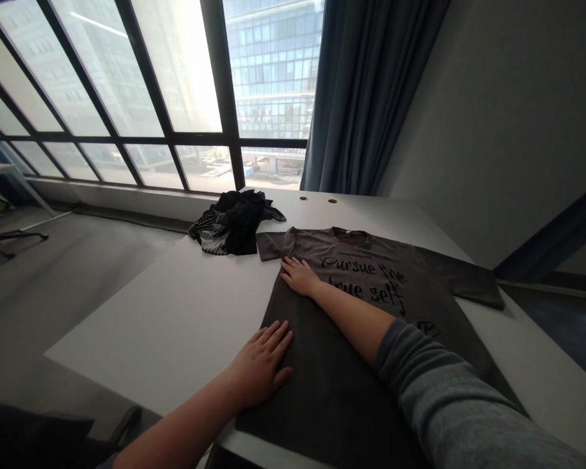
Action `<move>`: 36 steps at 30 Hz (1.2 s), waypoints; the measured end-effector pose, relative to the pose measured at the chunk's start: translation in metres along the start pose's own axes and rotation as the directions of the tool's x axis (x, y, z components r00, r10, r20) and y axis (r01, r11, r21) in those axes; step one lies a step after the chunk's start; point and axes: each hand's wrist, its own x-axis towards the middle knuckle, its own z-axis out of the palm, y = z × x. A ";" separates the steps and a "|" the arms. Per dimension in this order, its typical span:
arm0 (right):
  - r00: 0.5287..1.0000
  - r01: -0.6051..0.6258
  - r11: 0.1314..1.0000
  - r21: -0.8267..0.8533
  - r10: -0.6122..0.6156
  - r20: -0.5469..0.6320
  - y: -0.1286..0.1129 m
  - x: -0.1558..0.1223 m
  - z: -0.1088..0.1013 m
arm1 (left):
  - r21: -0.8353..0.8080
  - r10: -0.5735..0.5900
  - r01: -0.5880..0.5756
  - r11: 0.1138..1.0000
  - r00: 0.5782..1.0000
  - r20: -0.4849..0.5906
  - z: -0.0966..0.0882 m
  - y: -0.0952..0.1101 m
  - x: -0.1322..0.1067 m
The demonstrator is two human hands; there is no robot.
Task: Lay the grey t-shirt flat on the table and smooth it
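A dark grey T-shirt (366, 260) with black lettering, including the words "Pursue" and "true self", lies flat on a white table (151, 312), its collar toward the window. My left hand (262, 359) rests palm down on the lower left part of the shirt, near its edge. My right hand (299, 275) lies flat on the chest beside the lettering, holding nothing. A crumpled black garment (234, 225) with white stripes lies apart from the shirt, past its left sleeve.
A large window (107, 91) runs along the far side, with a blue curtain (356, 98) at its right. The table top has two small round holes (317, 199) near its far edge. Chair legs (10, 238) stand on the grey floor at the left.
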 end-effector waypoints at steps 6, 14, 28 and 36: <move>0.979 -0.140 0.990 0.014 0.140 -0.148 0.026 0.024 -0.010 | -0.008 -0.231 0.233 0.972 0.957 -0.177 -0.047 -0.065 0.092; 0.978 -0.209 0.978 0.014 0.209 0.002 0.077 0.092 -0.029 | -0.041 -0.419 0.427 0.903 0.858 -0.296 -0.039 -0.158 0.181; 0.971 -0.235 0.971 -0.042 0.237 0.026 0.109 0.128 -0.012 | 0.063 -0.471 0.512 0.857 0.827 -0.306 -0.044 -0.182 0.170; 0.956 -0.292 0.956 -0.014 0.291 -0.040 0.102 0.126 -0.011 | 0.090 -0.404 0.481 0.872 0.812 -0.422 -0.050 -0.170 0.197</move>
